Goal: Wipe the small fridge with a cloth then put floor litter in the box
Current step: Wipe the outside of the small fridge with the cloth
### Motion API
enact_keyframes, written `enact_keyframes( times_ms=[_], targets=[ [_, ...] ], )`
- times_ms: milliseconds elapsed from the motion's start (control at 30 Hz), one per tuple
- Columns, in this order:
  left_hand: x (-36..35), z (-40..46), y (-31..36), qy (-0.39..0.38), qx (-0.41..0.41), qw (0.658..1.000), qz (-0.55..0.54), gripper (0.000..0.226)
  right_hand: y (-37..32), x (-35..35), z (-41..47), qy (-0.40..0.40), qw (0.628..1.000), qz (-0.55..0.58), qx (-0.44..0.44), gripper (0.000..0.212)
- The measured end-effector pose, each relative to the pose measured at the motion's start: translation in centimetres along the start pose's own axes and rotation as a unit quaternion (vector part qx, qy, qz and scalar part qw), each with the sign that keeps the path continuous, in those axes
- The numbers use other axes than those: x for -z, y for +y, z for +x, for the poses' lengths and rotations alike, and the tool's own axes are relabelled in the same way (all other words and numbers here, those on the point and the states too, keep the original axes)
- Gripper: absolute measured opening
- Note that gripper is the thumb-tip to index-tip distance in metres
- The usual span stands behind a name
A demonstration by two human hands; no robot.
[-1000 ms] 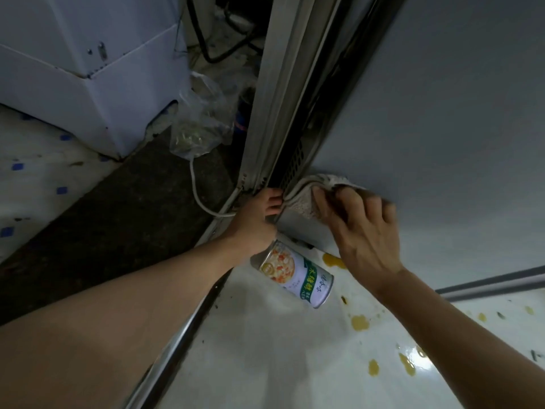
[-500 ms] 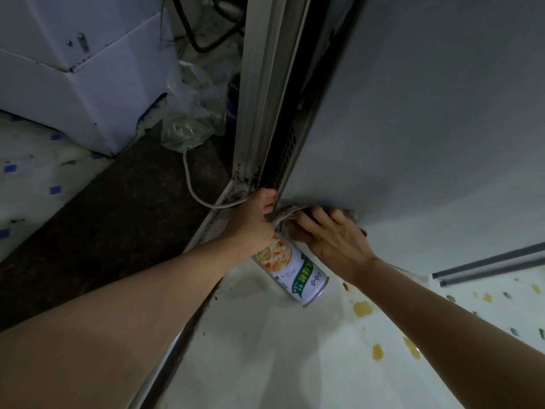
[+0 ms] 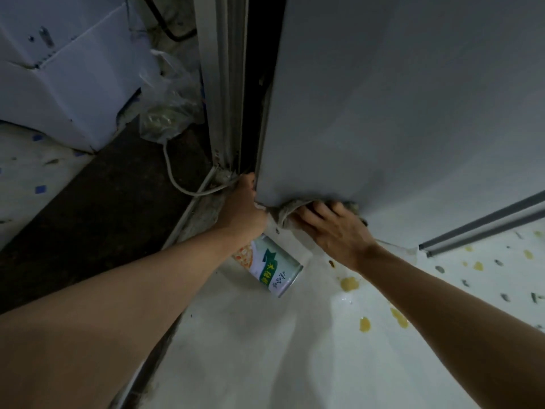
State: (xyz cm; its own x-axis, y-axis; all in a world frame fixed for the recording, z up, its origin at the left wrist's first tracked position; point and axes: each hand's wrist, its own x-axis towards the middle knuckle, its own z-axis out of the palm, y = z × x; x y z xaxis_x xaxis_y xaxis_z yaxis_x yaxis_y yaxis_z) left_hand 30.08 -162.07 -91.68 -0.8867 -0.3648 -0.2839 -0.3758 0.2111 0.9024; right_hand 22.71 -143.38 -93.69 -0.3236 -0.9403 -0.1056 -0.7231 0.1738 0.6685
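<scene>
The small fridge (image 3: 398, 107) fills the upper right, its grey side panel facing me. My right hand (image 3: 333, 228) holds a crumpled grey cloth (image 3: 284, 212) against the panel's bottom edge, fingers curled over the cloth. My left hand (image 3: 243, 206) grips the fridge's bottom left corner, its fingertips hidden behind the edge. A green and white tin can (image 3: 272, 267) lies on its side on the floor just below both hands.
A white cardboard box (image 3: 67, 69) stands at the upper left. A clear plastic bag (image 3: 168, 104) and a white cable (image 3: 180, 184) lie on the dark floor strip beside a metal door frame (image 3: 224, 84). Yellow spots (image 3: 349, 283) mark the white floor.
My right hand has slid the cloth down the fridge side to its bottom edge. The left hand has stayed at the corner. The view has moved closer.
</scene>
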Motion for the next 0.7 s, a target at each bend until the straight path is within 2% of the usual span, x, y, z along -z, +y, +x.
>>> enact_keyframes(
  times_ms=[67, 133, 233, 300, 400, 500, 600, 700],
  targets=[
    [-0.5, -0.2, 0.2, -0.006, 0.003, 1.0, 0.004, 0.07, 0.6, 0.4, -0.4, 0.008, 1.0, -0.007, 0.004, 0.059],
    [-0.9, -0.6, 0.3, -0.01, 0.006, 1.0, 0.015, 0.076, 2.1, 1.3, -1.2, 0.081, 0.996, 0.004, -0.045, 0.048],
    [-1.8, -1.0, 0.5, 0.01, 0.008, 0.999, 0.034, 0.078, 5.0, 1.8, -3.7, 0.213, 0.968, 0.03, -0.133, 0.042],
    [-2.7, -1.7, 0.7, 0.035, 0.002, 0.997, 0.072, 0.077, 6.3, 1.5, -5.4, 0.238, 0.958, 0.014, -0.16, 0.044],
    [-4.6, -2.8, 1.2, 0.029, -0.031, 0.991, 0.125, 0.079, 6.0, 0.3, -6.4, 0.204, 0.968, 0.0, -0.145, 0.045],
    [-6.2, -3.3, 1.7, 0.018, -0.039, 0.991, 0.127, 0.082, 3.8, -1.1, -6.3, 0.091, 0.994, -0.038, -0.05, 0.058],
    [-6.9, -3.6, 2.2, 0.011, -0.06, 0.989, 0.134, 0.08, 2.4, -1.4, -5.9, 0.017, 1.0, -0.015, -0.014, 0.059],
    [-7.2, -4.2, 2.7, -0.003, -0.097, 0.966, 0.241, 0.077, 3.0, -0.8, -6.2, -0.001, 1.0, -0.013, 0.0, 0.056]
  ],
)
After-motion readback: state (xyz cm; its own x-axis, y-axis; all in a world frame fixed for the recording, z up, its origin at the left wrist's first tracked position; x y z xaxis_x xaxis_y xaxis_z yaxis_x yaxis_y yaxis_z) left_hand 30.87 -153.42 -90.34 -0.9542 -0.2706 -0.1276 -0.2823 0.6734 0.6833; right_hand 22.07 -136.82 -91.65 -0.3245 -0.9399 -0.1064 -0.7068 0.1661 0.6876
